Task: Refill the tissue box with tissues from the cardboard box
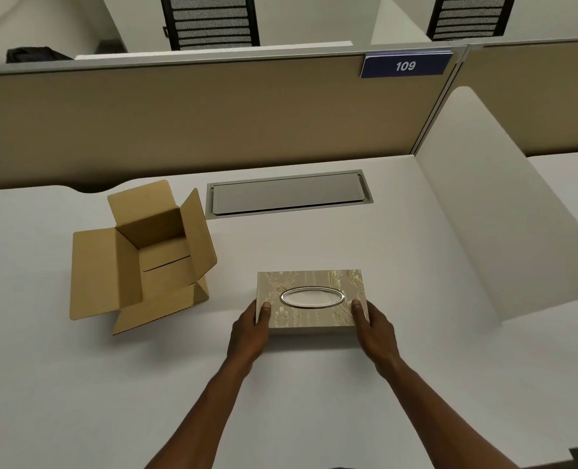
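I see left hand [252, 328], right hand [372, 328] clamping beige floral oval-slot tissue box [309, 299]; brown cardboard box [152, 258] open at 10 o'clock. Next, likely: lift lid.

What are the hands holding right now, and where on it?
Both hands, left and right, grip the patterned tissue box at its near corners, thumbs on top.

Both bare forearms reached forward and converged slightly. The left hand [252, 328] and the right hand [374, 328] faced each other, palms inward, thumbs laid flat on top and fingers curled out of sight below, clasping opposite near corners between them.
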